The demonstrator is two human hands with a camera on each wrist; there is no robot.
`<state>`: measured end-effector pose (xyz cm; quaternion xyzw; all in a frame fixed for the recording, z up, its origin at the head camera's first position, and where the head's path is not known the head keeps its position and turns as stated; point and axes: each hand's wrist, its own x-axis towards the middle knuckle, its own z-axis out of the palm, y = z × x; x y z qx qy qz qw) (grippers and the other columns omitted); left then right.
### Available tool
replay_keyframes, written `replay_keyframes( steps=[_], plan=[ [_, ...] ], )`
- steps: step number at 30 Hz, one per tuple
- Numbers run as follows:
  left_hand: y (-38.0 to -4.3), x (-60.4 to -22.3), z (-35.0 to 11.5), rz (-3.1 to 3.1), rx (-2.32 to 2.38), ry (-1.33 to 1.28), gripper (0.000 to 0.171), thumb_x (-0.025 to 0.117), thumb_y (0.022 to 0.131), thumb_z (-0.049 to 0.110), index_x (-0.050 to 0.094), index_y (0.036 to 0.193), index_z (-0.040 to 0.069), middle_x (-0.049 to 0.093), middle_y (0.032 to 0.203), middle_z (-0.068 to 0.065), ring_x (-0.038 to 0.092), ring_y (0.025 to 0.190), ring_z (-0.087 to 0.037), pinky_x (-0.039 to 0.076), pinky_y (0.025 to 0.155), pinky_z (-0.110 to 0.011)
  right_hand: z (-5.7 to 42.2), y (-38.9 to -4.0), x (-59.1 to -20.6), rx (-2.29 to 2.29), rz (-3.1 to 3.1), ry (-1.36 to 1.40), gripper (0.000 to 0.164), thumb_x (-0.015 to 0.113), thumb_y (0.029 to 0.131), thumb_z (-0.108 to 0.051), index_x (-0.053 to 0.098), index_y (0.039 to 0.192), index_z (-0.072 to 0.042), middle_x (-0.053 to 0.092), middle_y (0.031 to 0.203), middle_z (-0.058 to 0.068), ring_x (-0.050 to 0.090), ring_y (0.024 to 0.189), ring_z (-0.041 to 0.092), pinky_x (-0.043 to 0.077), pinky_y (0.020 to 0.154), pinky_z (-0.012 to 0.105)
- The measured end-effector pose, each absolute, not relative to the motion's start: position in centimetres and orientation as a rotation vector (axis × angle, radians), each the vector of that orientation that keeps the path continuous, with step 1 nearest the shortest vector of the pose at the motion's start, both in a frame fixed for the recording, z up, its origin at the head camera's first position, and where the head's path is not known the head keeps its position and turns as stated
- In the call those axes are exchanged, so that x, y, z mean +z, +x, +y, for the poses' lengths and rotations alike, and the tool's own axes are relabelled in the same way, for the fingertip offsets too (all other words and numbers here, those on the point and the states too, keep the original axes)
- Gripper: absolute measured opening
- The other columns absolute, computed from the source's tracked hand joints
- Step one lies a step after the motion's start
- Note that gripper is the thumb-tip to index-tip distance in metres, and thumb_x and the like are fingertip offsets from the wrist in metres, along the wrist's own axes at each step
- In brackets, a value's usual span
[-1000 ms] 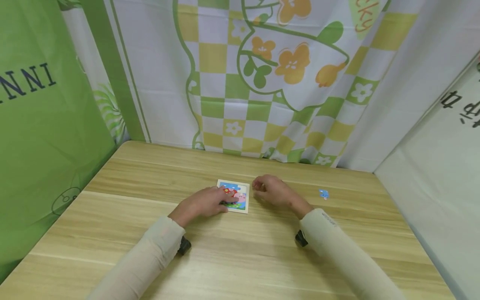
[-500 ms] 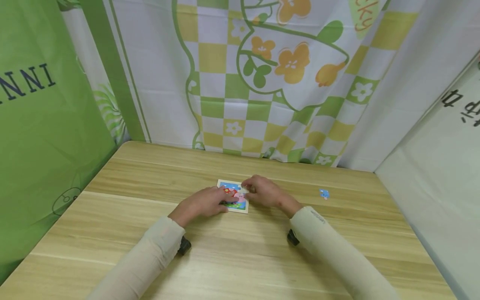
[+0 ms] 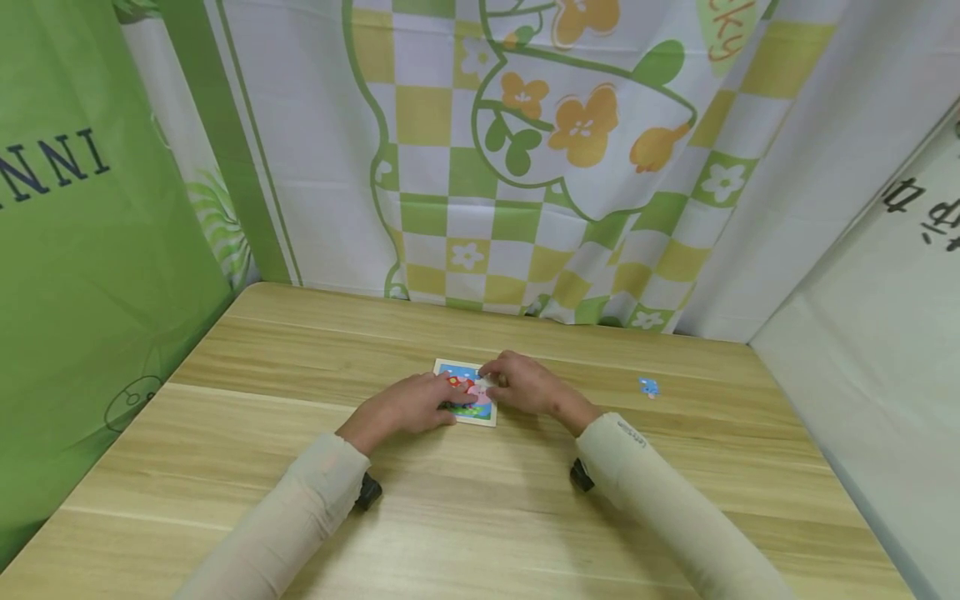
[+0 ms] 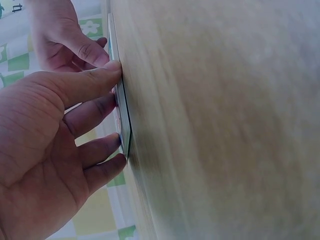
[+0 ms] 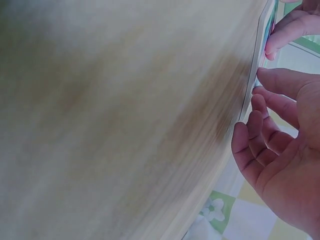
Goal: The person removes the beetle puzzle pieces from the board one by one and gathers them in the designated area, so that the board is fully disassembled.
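Note:
A small picture puzzle in a pale wooden frame (image 3: pixel 494 414) lies on the table, showing a pink pig figure, blue sky and green ground. My left hand (image 3: pixel 411 404) rests over its left part, index finger across the picture and thumb at the near edge. In the left wrist view, the left fingertips (image 4: pixel 115 142) press lightly along the board. My right hand (image 3: pixel 528 385) is at the board's upper right, over a pale gap in the picture. Thumb and index finger of that hand pinch a small puzzle piece (image 5: pixel 257 84), mostly hidden by the fingertips.
One loose blue puzzle piece (image 3: pixel 648 387) lies on the wooden table (image 3: pixel 480 517) to the right of the right hand. A checked, flowered curtain (image 3: pixel 465 217) hangs along the far edge. Green cloth (image 3: pixel 90 333) is at the left, white cloth (image 3: pixel 885 358) at the right.
My right hand has moved left from beside the frame to over the puzzle's upper right part, bringing the pinched puzzle piece with it. The left hand stays in place on the board.

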<state>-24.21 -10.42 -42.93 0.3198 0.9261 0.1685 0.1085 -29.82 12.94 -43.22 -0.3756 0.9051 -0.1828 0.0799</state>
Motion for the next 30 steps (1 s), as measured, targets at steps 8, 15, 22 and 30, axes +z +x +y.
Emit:
replay_keyframes(
  steps=[8,15,22,30],
  plan=[
    [-24.2,-42.8,-10.3,2.710,0.507,0.920,0.046,0.073,0.099,0.019,0.064,0.144,0.022,0.062,0.141,-0.010,0.061,0.110,-0.029,0.049,0.094,-0.048,12.3,-29.8,-43.3,-0.663,2.688,-1.070,0.027,0.064,0.098,-0.005,0.070,0.123,0.002,0.069,0.104,0.007,0.062,0.095,0.019,0.053,0.085,0.039],
    [-24.3,-42.8,-10.4,2.710,0.478,0.946,0.047,0.072,0.099,0.018,0.063,0.145,0.020,0.061,0.142,-0.007,0.061,0.115,-0.032,0.049,0.096,-0.049,11.8,-29.8,-43.1,-0.738,2.692,-0.904,0.020,0.060,0.101,-0.007,0.072,0.116,-0.002,0.069,0.100,0.004,0.060,0.088,0.016,0.052,0.081,0.036],
    [-24.4,-42.9,-10.2,2.698,0.482,0.921,0.046,0.072,0.099,0.020,0.064,0.144,0.022,0.061,0.142,-0.010,0.059,0.123,-0.034,0.048,0.099,-0.050,11.5,-30.0,-43.3,-0.847,2.715,-0.755,0.014,0.063,0.102,-0.010,0.073,0.109,-0.004,0.071,0.099,0.005,0.063,0.086,0.016,0.053,0.077,0.034],
    [-24.4,-42.7,-10.2,2.697,0.460,0.916,0.047,0.073,0.099,0.020,0.063,0.145,0.022,0.062,0.141,-0.008,0.060,0.103,-0.024,0.050,0.090,-0.044,10.9,-30.6,-43.3,-0.858,2.737,-0.664,0.013,0.065,0.101,-0.014,0.075,0.102,-0.006,0.069,0.090,0.000,0.058,0.078,0.014,0.049,0.073,0.031]
  ],
)
